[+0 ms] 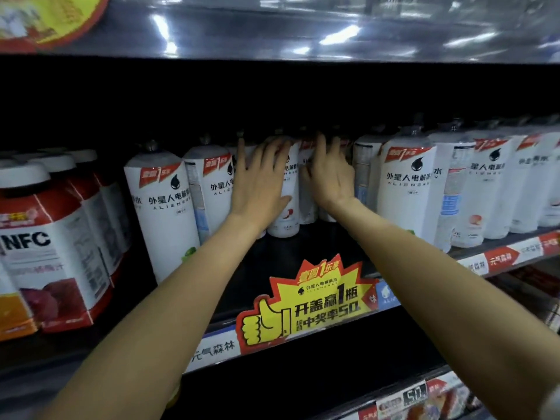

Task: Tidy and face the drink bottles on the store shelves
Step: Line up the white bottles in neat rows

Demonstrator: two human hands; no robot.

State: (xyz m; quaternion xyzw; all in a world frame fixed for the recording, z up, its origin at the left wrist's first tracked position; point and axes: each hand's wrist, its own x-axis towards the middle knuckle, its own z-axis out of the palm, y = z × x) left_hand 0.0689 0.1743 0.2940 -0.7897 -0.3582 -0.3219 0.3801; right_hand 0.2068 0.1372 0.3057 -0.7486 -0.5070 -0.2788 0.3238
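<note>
White electrolyte-drink bottles fill the middle shelf. One with a lychee picture (pixel 285 221) stands set back from the front row. My left hand (pixel 257 189) lies against its left side, fingers spread up its shoulder and thumb across its front. My right hand (pixel 330 180) reaches in beside it and clasps a second white bottle (pixel 307 207) standing further back, thumb on its left, fingers on its right. Their caps are lost in the dark. Front-row bottles stand at the left (pixel 165 213) and right (pixel 407 192), labels outward.
Red and white NFC juice bottles (pixel 51 253) stand at the far left. A yellow and red promo tag (pixel 306 301) sticks up from the shelf's front rail (pixel 212 350). Bare dark shelf floor (pixel 303 253) lies before the set-back bottles. The upper shelf (pixel 303 31) hangs close overhead.
</note>
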